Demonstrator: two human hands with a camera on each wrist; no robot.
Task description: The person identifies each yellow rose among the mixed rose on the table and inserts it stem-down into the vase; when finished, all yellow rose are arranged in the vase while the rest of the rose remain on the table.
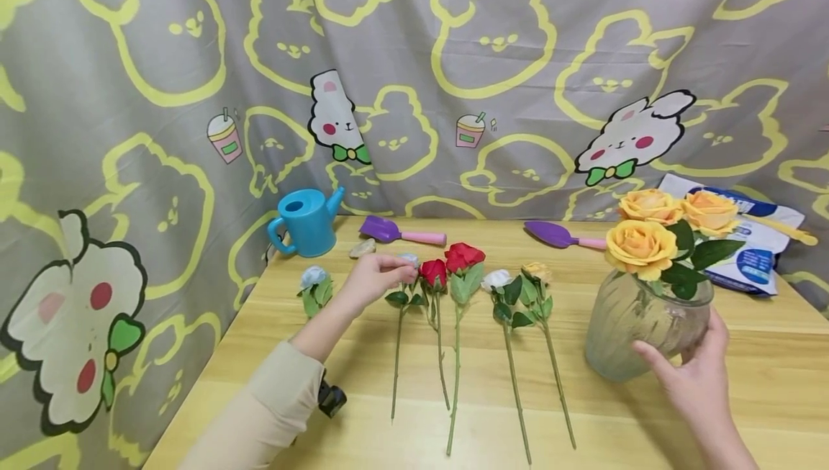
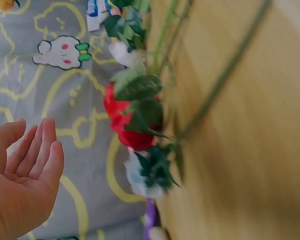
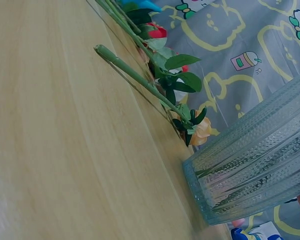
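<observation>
My left hand (image 1: pixel 376 281) is held over the flower row, next to a pale blue rose (image 1: pixel 409 260). In the left wrist view its fingers are loosely bent with nothing between them. Two red roses (image 1: pixel 465 257), a white rose (image 1: pixel 497 280) and a small yellow rose (image 1: pixel 537 273) lie beside it, stems toward me. At the right, my right hand (image 1: pixel 696 369) grips a ribbed glass vase (image 1: pixel 637 322), thumb in front, other fingers partly hidden behind. Large yellow-orange roses (image 1: pixel 641 247) stand in the vase. The right wrist view shows the vase's base (image 3: pixel 197 195) by the tabletop.
Another blue rose (image 1: pixel 314 279) lies to the left. Behind are a blue watering can (image 1: pixel 307 222), a stone (image 1: pixel 363 247), a purple shovel (image 1: pixel 382 229), a purple trowel (image 1: pixel 550 233) and a white-blue packet (image 1: pixel 751 254). A patterned curtain (image 1: pixel 401 45) borders the wooden table (image 1: pixel 350 441).
</observation>
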